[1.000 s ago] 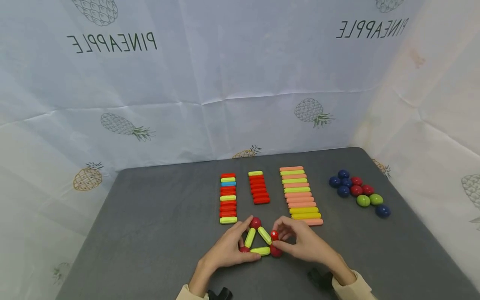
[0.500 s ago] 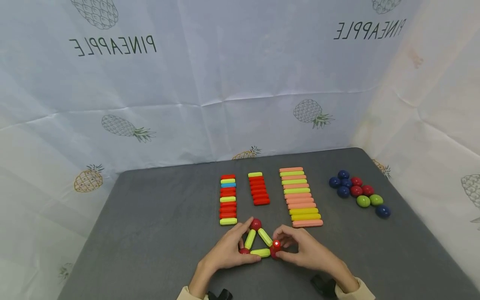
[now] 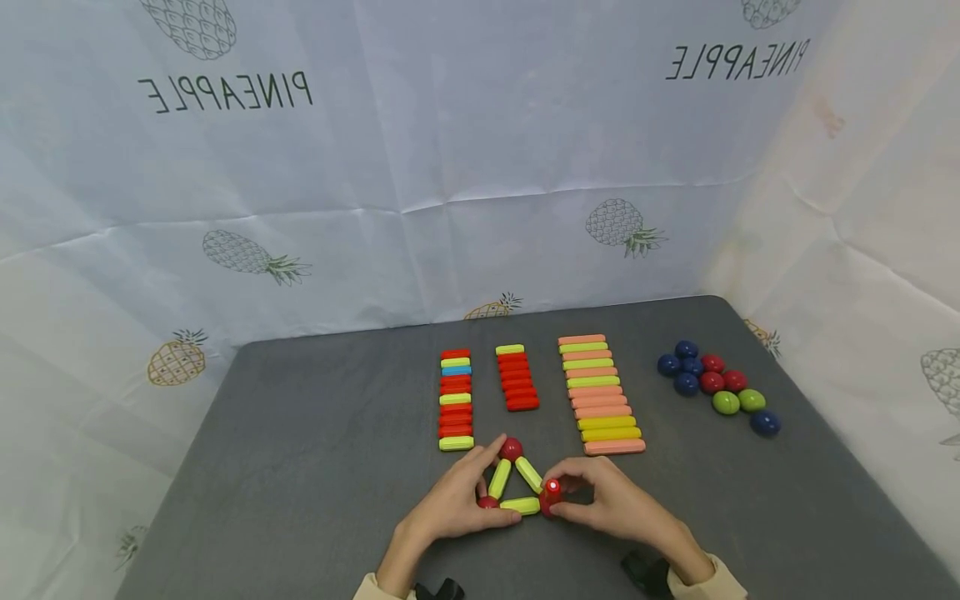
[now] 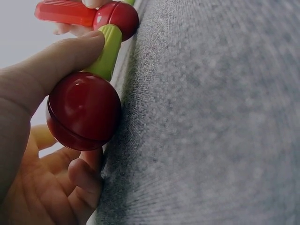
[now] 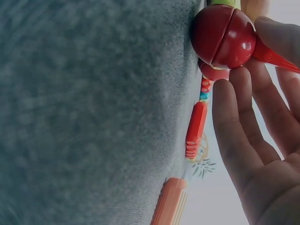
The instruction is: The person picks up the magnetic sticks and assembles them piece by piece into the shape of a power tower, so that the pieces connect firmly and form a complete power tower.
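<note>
Three yellow-green rods and three red balls form a flat triangle on the table, its front rod (image 3: pixel 521 506) nearest me. My left hand (image 3: pixel 452 498) holds the left side, thumb against the front rod and index fingertip by the top ball (image 3: pixel 512 448). In the left wrist view the left ball (image 4: pixel 84 110) sits between thumb and curled fingers. My right hand (image 3: pixel 615 493) pinches a red rod (image 3: pixel 552 487), which stands up on the right corner ball (image 5: pixel 222 36). The left wrist view shows that red rod (image 4: pixel 65 12) meeting the ball; its far side is partly behind fingers.
Behind the triangle lie a row of short rods (image 3: pixel 456 400), a row of mostly red rods (image 3: pixel 517 379) and a row of longer orange and yellow rods (image 3: pixel 600 392). Blue, red and green balls (image 3: pixel 712 382) cluster at the right. A pineapple-print cloth (image 3: pixel 420 167) hangs behind the table (image 3: pixel 315 450).
My right hand has lowered the red rod from just above the right corner ball onto it. The left hand keeps its place on the triangle.
</note>
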Demonstrator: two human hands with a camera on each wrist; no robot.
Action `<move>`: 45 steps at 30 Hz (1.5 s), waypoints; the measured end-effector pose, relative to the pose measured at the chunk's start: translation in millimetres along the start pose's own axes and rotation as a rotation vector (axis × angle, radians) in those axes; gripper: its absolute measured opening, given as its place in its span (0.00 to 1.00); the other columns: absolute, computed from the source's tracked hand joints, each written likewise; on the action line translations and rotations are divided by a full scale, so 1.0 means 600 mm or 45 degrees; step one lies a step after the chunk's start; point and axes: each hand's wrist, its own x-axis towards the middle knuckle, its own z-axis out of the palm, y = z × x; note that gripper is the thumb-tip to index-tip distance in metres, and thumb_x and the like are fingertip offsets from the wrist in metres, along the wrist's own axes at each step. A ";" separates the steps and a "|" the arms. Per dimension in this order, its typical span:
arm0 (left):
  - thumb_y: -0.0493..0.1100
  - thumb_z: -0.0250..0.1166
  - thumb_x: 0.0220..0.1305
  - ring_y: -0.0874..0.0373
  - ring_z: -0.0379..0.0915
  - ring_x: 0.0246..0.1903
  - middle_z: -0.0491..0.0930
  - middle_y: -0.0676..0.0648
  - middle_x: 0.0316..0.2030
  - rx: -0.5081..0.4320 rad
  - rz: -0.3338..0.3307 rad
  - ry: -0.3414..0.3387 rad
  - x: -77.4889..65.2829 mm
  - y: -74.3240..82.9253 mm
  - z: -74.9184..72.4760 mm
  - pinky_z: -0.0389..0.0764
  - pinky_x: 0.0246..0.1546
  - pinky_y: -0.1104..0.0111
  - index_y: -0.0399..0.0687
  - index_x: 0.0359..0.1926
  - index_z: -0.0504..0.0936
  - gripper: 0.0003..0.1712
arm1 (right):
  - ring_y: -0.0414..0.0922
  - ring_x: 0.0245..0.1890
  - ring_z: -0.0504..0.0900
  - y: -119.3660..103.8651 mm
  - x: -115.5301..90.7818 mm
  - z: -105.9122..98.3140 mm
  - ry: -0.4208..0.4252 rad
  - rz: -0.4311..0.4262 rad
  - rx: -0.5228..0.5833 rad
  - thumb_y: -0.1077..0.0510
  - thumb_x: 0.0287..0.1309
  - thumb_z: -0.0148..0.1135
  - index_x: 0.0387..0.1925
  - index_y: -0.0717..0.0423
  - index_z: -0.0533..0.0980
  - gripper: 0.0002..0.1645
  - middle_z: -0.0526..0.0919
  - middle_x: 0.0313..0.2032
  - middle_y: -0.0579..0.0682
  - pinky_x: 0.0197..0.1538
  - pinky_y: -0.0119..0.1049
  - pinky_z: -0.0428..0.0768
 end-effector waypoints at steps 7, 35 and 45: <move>0.57 0.79 0.53 0.71 0.64 0.24 0.72 0.54 0.40 -0.011 0.003 -0.005 0.000 0.000 -0.003 0.69 0.25 0.78 0.47 0.79 0.60 0.58 | 0.32 0.37 0.81 -0.005 0.007 -0.005 -0.032 0.038 0.008 0.54 0.59 0.74 0.47 0.53 0.83 0.16 0.87 0.39 0.43 0.44 0.31 0.85; 0.56 0.78 0.56 0.73 0.65 0.30 0.72 0.58 0.37 0.002 0.073 -0.248 0.001 0.002 -0.018 0.68 0.28 0.80 0.54 0.77 0.64 0.52 | 0.54 0.52 0.83 -0.003 0.202 -0.062 -0.080 0.079 -0.742 0.65 0.57 0.73 0.55 0.63 0.83 0.22 0.87 0.52 0.57 0.55 0.49 0.83; 0.53 0.79 0.55 0.73 0.68 0.31 0.77 0.57 0.48 -0.046 0.089 -0.251 0.002 0.001 -0.017 0.74 0.32 0.79 0.54 0.75 0.67 0.49 | 0.46 0.37 0.77 -0.001 0.202 -0.028 0.096 0.114 -0.843 0.62 0.54 0.77 0.41 0.52 0.83 0.12 0.84 0.39 0.50 0.42 0.41 0.80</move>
